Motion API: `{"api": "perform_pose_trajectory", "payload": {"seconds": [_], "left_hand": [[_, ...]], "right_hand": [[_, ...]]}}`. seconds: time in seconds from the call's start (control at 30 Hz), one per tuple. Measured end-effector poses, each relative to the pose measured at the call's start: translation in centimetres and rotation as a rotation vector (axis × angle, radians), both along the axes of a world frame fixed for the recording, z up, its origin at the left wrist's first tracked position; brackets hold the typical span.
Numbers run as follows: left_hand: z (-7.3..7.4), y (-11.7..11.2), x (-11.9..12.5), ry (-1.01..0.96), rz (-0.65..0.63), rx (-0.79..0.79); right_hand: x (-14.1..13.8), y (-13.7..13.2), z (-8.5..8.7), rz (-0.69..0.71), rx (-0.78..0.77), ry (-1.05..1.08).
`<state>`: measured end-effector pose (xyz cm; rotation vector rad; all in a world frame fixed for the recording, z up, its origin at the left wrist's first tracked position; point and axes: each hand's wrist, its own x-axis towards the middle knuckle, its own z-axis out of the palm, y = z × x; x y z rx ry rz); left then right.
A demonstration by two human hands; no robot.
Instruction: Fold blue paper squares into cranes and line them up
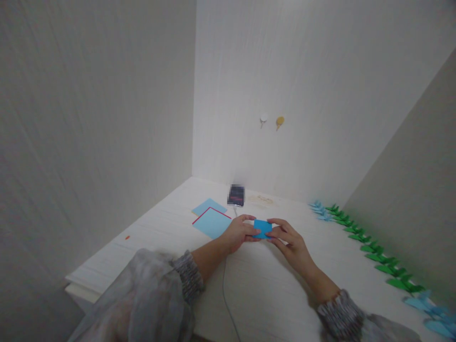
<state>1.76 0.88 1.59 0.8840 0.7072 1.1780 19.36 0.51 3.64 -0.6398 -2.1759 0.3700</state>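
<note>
A small blue piece of paper (262, 228), roughly rectangular, is held just above the table between both hands. My left hand (239, 233) grips its left edge, thumb and fingers closed on it. From the other side, my right hand (289, 241) pinches the right edge with its fingertips. Whether the paper is folded in layers is too small to tell. To the left, a stack of light blue paper sheets (211, 224) with a red edge lies partly behind my left hand. Another light blue sheet (209, 206) pokes out beyond it.
A phone (236, 195) stands by the back wall, its white cable (225, 285) running toward me under my left wrist. Along the right wall lies a row of green folded paper shapes (372, 251), with light blue ones (425, 304) at its ends. Two hooks (280, 120) are on the wall.
</note>
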Motion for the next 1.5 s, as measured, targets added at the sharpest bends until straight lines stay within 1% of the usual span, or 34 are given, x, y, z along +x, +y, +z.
{"api": "perform_pose_trajectory", "payload": {"seconds": [0.1, 0.23, 0.37, 0.5, 0.57, 0.7, 0.83, 1.03, 1.2, 1.33, 1.5], "left_hand": [[0.0, -0.1, 0.1, -0.015, -0.023, 0.028], [0.3, -0.3, 0.3, -0.057, -0.055, 0.063], [0.5, -0.5, 0.5, -0.074, -0.123, 0.09], [0.4, -0.6, 0.4, -0.05, -0.156, 0.113], [0.3, -0.6, 0.3, -0.046, -0.175, 0.122], [0.3, -0.6, 0.3, -0.047, -0.212, 0.131], [0.4, -0.7, 0.3, -0.048, -0.22, 0.152], [0.3, -0.7, 0.5, 0.019, -0.17, 0.137], [-0.4, -0.4, 0.7, 0.105, -0.129, 0.155], [-0.8, -0.2, 0.7, 0.106, -0.122, 0.171], [-0.7, -0.3, 0.7, 0.084, -0.131, 0.174]], "right_hand": [[0.0, 0.2, 0.0, -0.007, -0.084, 0.047], [-0.2, 0.5, -0.4, -0.073, -0.221, 0.155], [-0.5, 0.7, -0.9, -0.123, -0.333, 0.267], [-0.8, 0.6, -0.9, -0.151, -0.523, 0.287], [-1.0, 0.3, -0.7, -0.175, -0.568, 0.294], [-1.1, 0.0, -0.2, -0.217, -0.585, 0.308], [-0.9, 0.1, -0.3, -0.216, -0.608, 0.334], [-1.0, 0.0, -0.5, -0.194, -0.615, 0.339], [-1.5, -0.4, -0.1, -0.2, -0.609, 0.321], [-1.6, -0.4, 0.0, -0.211, -0.588, 0.322], [-1.6, -0.3, -0.2, -0.213, -0.634, 0.372]]}}
